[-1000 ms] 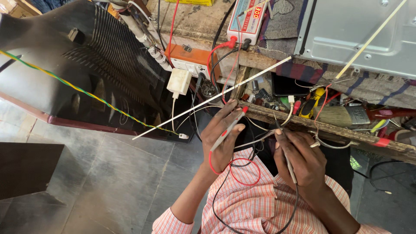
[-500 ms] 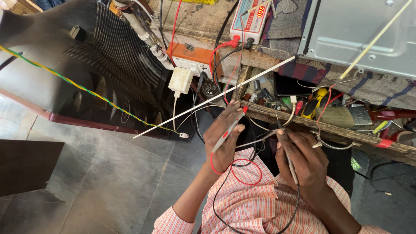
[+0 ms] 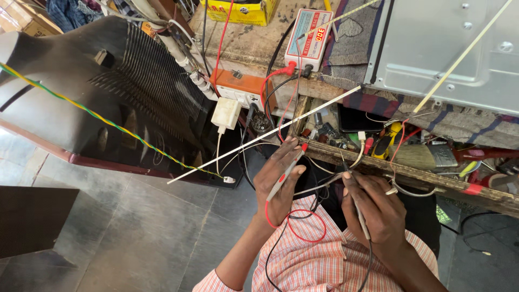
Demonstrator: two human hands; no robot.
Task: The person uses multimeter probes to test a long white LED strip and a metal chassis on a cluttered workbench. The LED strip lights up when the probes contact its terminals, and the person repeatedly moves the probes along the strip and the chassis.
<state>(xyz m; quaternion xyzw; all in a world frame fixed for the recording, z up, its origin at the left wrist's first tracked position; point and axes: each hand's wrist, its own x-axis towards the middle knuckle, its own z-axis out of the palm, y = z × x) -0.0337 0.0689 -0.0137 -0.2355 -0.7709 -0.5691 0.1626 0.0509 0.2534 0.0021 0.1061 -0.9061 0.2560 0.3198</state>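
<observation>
Here left hand (image 3: 278, 184) and right hand (image 3: 376, 208) crowd the bench edge (image 3: 427, 178).

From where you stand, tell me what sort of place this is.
Most likely an electronics repair workshop. A small tester with a lit red display sits on a cluttered wooden bench, the left hand holds a red test probe, and a black television back cover lies beside it.

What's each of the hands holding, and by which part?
Left hand: grey red-tipped test probe, gripped along its shaft. Right hand: grey black-leaded probe, mid-shaft.
</observation>
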